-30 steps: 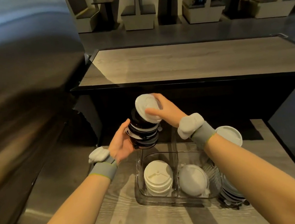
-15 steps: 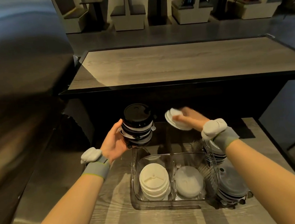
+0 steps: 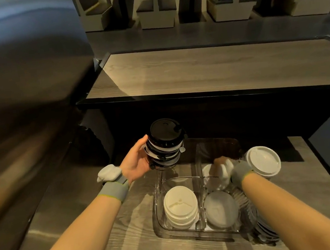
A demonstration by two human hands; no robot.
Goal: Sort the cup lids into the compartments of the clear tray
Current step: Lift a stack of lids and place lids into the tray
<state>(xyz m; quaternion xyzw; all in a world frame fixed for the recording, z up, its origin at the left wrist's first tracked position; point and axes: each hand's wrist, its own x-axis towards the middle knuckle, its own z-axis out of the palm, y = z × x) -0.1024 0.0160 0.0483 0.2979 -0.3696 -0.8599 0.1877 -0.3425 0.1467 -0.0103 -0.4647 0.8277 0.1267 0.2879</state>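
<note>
Clear plastic tray [image 3: 196, 235] sits on the wooden counter [image 3: 133, 243], its two near compartments holding white lids [image 3: 180, 204]. The left hand [image 3: 135, 161] curls round a black-and-white lid stack [image 3: 165, 145] above the tray's far-left corner. The right hand [image 3: 219, 162], blurred, reaches into the far-right compartment beside a white lid [image 3: 207, 169]; whether it pinches that lid cannot be told.

Tray [image 3: 158, 213] on counter [image 3: 131, 245] — lid stack [image 3: 180, 207] in near-left compartment, lid pile [image 3: 222, 209] near-right; outside stack [image 3: 264, 162] right of tray.
</note>
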